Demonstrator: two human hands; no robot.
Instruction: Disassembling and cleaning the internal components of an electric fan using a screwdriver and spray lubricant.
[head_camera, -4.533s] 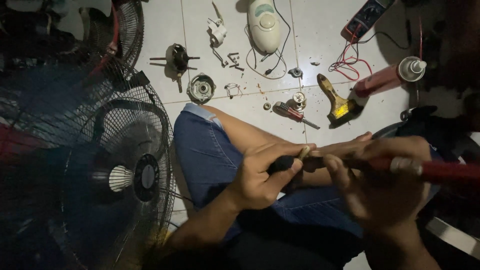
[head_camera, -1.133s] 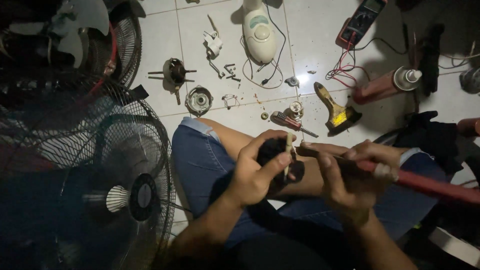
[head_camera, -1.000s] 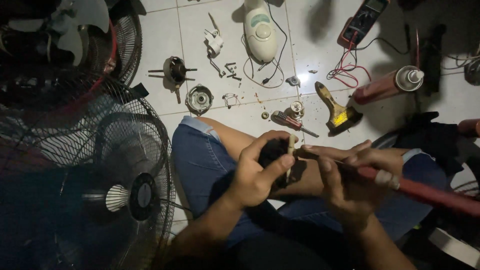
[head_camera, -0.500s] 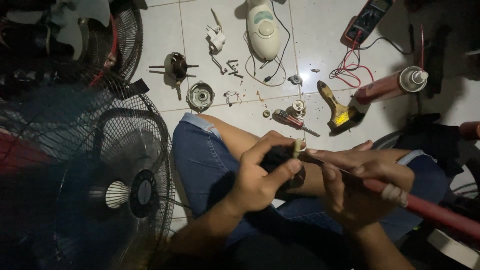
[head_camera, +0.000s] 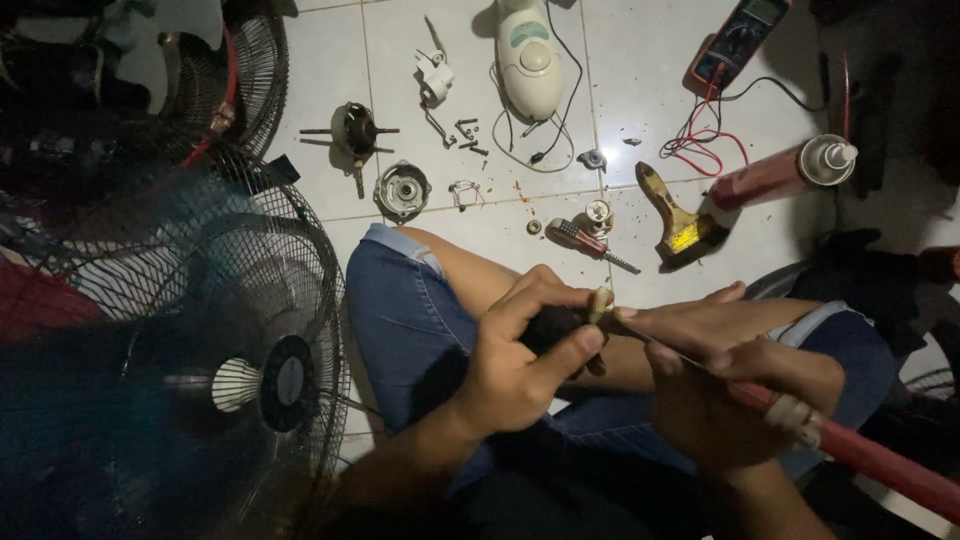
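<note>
The left hand (head_camera: 520, 375) is curling its fingers tightly around a small dark part (head_camera: 552, 325), thumb pressing its side. The right hand (head_camera: 735, 405) is closing around a red-handled screwdriver (head_camera: 860, 450), its thin shaft reaching the part just beyond the left fingertips, perhaps touching a pale fitting (head_camera: 599, 300) there.

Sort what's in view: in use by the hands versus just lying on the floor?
In use:
left hand gripping small dark part
right hand holding red-handled tool, its tip at the part

Lying about:
multimeter
brush
red spray can
small screwdriver
fan guard
white housing
</note>
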